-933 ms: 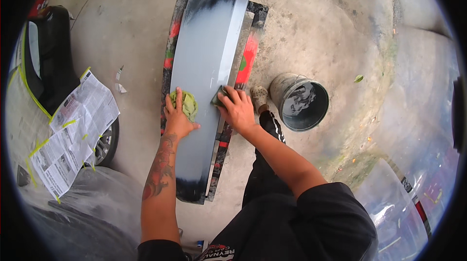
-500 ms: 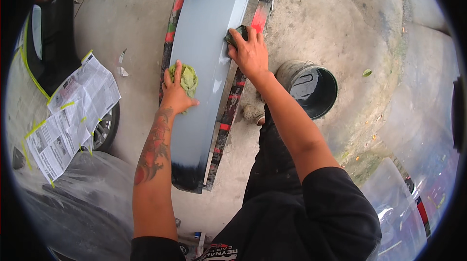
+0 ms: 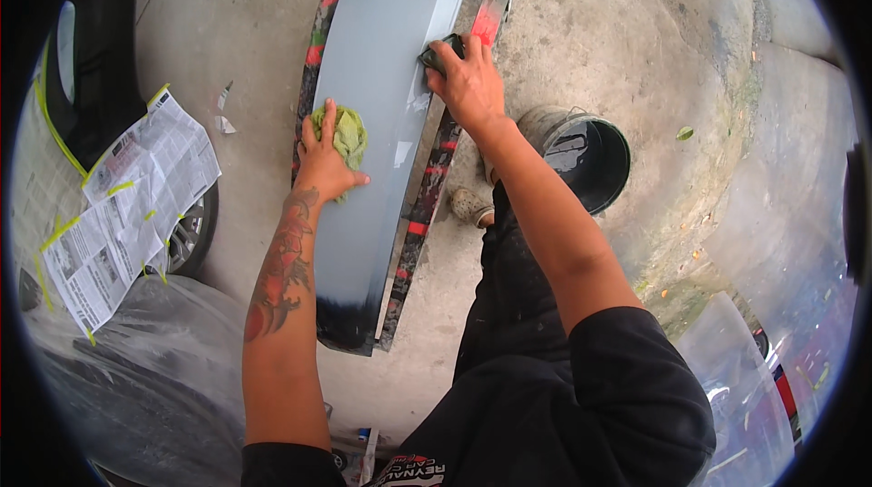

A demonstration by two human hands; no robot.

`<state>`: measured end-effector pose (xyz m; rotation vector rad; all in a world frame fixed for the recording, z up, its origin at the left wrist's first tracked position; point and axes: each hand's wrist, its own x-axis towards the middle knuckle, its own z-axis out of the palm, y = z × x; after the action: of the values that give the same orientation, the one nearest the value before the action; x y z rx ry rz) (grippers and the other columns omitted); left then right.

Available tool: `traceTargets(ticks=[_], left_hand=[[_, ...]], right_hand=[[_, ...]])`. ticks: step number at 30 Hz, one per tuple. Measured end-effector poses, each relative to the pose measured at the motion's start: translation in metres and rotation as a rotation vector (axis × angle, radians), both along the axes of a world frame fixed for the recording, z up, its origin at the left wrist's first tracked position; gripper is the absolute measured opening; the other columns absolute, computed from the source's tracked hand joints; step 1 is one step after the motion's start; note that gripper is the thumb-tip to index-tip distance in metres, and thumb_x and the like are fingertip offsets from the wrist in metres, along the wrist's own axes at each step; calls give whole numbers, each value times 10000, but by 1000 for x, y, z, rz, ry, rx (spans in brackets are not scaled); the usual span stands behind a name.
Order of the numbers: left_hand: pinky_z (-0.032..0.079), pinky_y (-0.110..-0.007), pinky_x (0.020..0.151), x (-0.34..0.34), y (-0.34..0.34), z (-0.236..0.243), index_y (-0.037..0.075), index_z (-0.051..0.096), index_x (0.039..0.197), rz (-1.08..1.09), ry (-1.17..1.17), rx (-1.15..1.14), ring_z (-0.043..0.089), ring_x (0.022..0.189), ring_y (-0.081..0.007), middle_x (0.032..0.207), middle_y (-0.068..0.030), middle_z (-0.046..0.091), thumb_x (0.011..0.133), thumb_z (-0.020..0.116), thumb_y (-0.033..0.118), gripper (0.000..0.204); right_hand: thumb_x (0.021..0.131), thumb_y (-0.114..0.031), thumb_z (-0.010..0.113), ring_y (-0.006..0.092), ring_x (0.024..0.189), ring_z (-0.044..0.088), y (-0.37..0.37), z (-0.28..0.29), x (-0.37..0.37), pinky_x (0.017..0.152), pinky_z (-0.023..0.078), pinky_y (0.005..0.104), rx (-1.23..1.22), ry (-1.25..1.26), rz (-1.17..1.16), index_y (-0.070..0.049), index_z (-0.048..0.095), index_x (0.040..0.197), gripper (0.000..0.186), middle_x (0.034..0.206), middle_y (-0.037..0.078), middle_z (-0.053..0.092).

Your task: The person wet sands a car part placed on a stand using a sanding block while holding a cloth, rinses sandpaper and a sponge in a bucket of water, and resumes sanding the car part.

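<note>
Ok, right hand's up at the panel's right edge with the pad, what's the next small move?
Probably draw the right hand and its dark pad back down along the grey panel edge. The pad sits near the far end, while the left hand presses a green rag on the panel, steadying it.

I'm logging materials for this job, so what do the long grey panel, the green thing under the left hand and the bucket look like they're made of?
The long grey panel looks like primed metal or plastic, matte grey fading to black at its ends. The green rag is soft, crumpled cloth. The bucket looks like dark, paint-smeared plastic, though metal is possible.
</note>
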<state>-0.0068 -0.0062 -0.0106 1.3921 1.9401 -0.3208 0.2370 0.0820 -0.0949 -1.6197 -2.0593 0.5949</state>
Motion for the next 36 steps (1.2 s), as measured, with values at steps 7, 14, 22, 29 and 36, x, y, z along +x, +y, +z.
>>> traceTargets(ticks=[7,14,22,29,36], left_hand=[[228,-582,1226,5,6,6,383,-134,1610,69,3,-95,109,1522,-517,1649,-320,-33,597,977,227,1511],[266,-588,1210,0,-2,0,396,-128,1608,-7,-14,18,131,1508,-537,1656,-293,-20,593,976,232,1509],[283,-531,1226,1,4,1,308,-65,1635,61,-13,-50,97,1528,-493,1625,-333,33,547,979,174,1513],[274,-577,1213,-5,-4,-8,374,-133,1612,5,-26,0,164,1493,-542,1645,-288,-2,590,975,220,1515],[286,-587,1203,-2,0,-3,372,-128,1613,15,-6,-18,174,1489,-540,1640,-282,10,582,977,215,1519]], right_hand=[[767,-178,794,321,1138,553,-84,35,-16,912,476,442,-71,126,71,-138,604,1158,437,1336,96,558],[751,-178,778,292,1156,537,-98,30,-6,894,456,437,-100,21,187,-185,622,1098,381,1342,57,556],[748,-160,777,319,1153,535,-125,32,-15,899,453,455,-114,132,147,-175,628,1094,377,1359,77,541],[780,-173,757,341,1117,547,-103,19,-22,880,457,451,-73,159,-57,-143,628,1100,346,1324,101,571],[753,-189,801,315,1144,532,-157,32,-35,905,453,444,-291,149,242,-193,622,1157,442,1330,77,537]])
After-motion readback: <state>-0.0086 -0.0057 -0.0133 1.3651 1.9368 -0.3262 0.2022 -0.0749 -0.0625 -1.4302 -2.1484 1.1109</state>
